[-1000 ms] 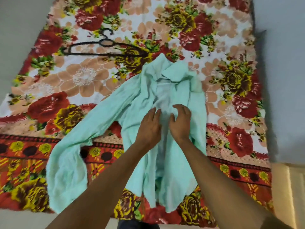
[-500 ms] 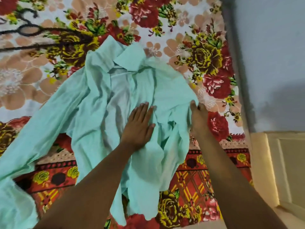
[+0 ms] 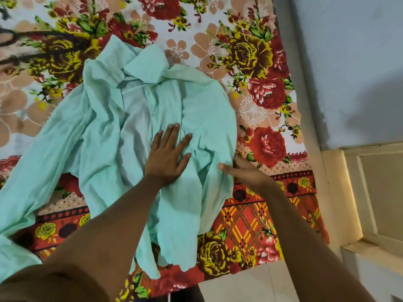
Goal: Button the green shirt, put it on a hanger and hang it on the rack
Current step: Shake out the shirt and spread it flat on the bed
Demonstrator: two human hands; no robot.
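The green shirt (image 3: 104, 131) lies crumpled and unbuttoned on the flowered bedsheet (image 3: 250, 62), collar toward the far side, one sleeve trailing off to the lower left. My left hand (image 3: 168, 155) rests flat on the shirt's front, fingers spread. My right hand (image 3: 242, 171) grips the shirt's right edge, thumb on top and fingers tucked under the cloth. A dark hanger (image 3: 32, 46) lies on the sheet at the upper left, blurred and partly cut off by the frame edge.
The bed's right edge meets a pale grey wall (image 3: 349, 62). A cream wooden ledge (image 3: 370, 192) sits at the lower right. Pale floor (image 3: 246, 282) shows below the bed's near edge.
My right hand slid from the shirt's middle out to its right edge and took hold of the cloth. My left hand stays flat on the front. The view shifted right.
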